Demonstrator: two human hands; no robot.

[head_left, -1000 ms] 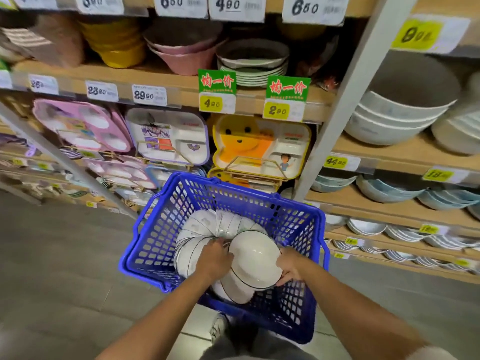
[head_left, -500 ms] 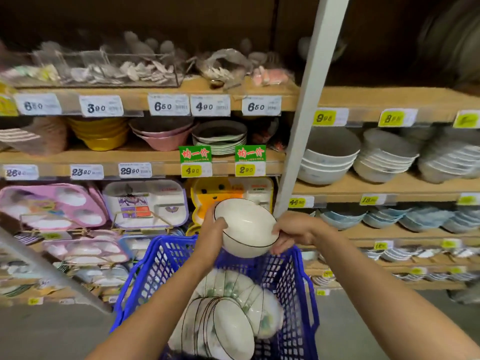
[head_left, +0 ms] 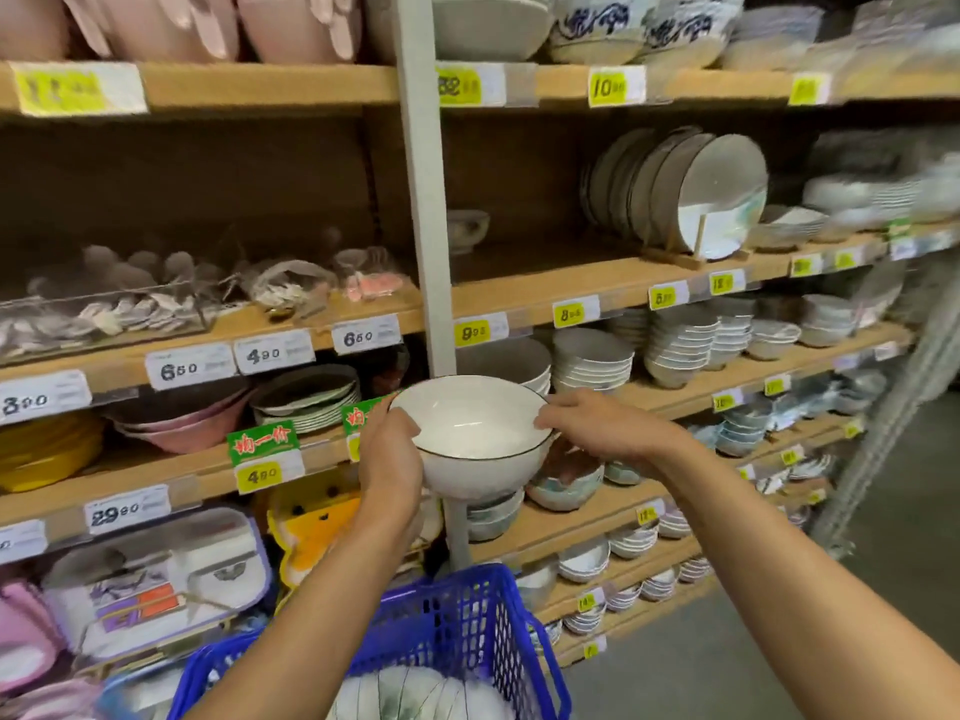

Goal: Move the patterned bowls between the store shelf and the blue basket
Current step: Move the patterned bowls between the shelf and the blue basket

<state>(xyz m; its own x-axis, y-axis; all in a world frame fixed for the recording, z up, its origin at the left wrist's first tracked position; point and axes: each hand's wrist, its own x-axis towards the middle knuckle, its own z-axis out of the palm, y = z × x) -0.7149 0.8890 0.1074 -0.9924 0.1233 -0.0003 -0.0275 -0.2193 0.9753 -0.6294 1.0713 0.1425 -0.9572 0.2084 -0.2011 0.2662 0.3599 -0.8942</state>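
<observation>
Left hand (head_left: pixel 390 457) and right hand (head_left: pixel 602 428) gripped one bowl (head_left: pixel 470 426) above the basket (head_left: pixel 467 610). Step judged: shelving. The next move would require a level set-down on the shelf (head_left: pixel 545 288).

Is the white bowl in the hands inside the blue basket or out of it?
Out of it. The left hand and right hand hold the white bowl before the shelves, well above the blue basket.

Both hands, left hand (head_left: pixel 390 462) and right hand (head_left: pixel 605 426), grip a white bowl (head_left: pixel 470 433) mid-frame, above the blue basket (head_left: pixel 462 621) at bottom centre.
</observation>
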